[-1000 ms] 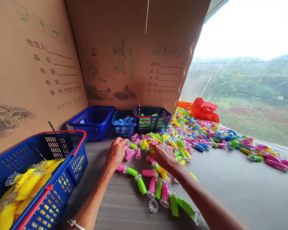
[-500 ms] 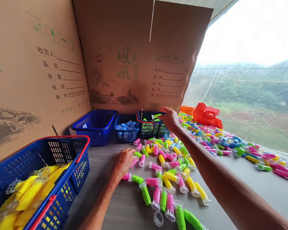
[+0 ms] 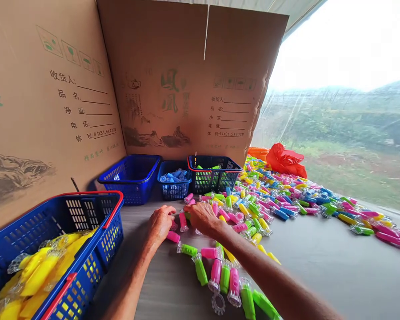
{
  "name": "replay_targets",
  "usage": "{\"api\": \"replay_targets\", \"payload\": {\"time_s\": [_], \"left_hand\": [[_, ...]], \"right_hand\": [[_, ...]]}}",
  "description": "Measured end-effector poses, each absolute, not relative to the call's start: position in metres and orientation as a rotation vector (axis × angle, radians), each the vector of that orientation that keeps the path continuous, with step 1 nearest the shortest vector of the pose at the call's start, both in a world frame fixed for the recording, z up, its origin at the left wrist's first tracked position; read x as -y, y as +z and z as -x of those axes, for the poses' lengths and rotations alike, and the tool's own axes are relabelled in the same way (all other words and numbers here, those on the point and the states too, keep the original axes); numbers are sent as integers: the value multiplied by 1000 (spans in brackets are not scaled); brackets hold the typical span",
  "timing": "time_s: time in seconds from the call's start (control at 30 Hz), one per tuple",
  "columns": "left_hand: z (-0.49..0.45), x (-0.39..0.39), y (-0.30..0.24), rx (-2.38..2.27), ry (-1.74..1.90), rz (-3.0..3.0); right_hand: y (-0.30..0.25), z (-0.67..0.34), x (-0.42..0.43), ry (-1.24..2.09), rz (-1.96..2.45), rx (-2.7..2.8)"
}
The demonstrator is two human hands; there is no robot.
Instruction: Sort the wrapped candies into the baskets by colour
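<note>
Small plastic toy flashlights with clear scalloped heads, in pink, green and yellow, lie loose over the grey tabletop. My right hand (image 3: 202, 218) is low among them, fingers bent down around a green toy flashlight (image 3: 187, 215) that is mostly hidden. Just left of it, my left hand (image 3: 161, 223) has its fingers curled inward; what is in them, if anything, is hidden. Between the hands lies a pink toy flashlight (image 3: 183, 222). Another pink flashlight (image 3: 173, 237) rests below my left fingertips.
A blue basket (image 3: 115, 231) of yellow flashlights stands at the left. Behind are a dark blue basket (image 3: 130, 180), a small basket (image 3: 175, 190) of blue pieces, and a red-handled basket (image 3: 216, 171) with green ones. Cardboard (image 3: 193, 98) rises behind; a mixed pile (image 3: 296, 200) spreads right.
My right hand has come down and left from the basket with green pieces to the flashlights beside my left hand. My left hand has shifted slightly left, its fingers curled.
</note>
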State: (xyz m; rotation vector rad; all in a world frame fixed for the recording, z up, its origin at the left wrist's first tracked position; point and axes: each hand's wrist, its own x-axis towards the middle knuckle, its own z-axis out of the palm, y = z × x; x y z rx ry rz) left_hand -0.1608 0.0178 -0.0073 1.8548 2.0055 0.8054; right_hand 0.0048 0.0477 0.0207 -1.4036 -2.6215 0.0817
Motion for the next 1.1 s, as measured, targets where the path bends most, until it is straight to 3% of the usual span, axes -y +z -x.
{"api": "replay_targets", "payload": {"time_s": [0.43, 0.63, 0.9, 1.0, 1.1], "left_hand": [[189, -21, -2, -1974, 828, -1822], [187, -19, -5, -1748, 718, -1942], [170, -12, -8, -1931, 585, -1993], [171, -9, -6, -2081, 682, -1891], [171, -8, 6, -2093, 1117, -1571]], "right_hand": [[124, -94, -153, 104, 1316, 1702], [69, -69, -64, 370, 1023, 2455], [18, -31, -15, -1, 1015, 2880], [13, -24, -18, -116, 1002, 2872], [9, -20, -19, -156, 973, 2890]]}}
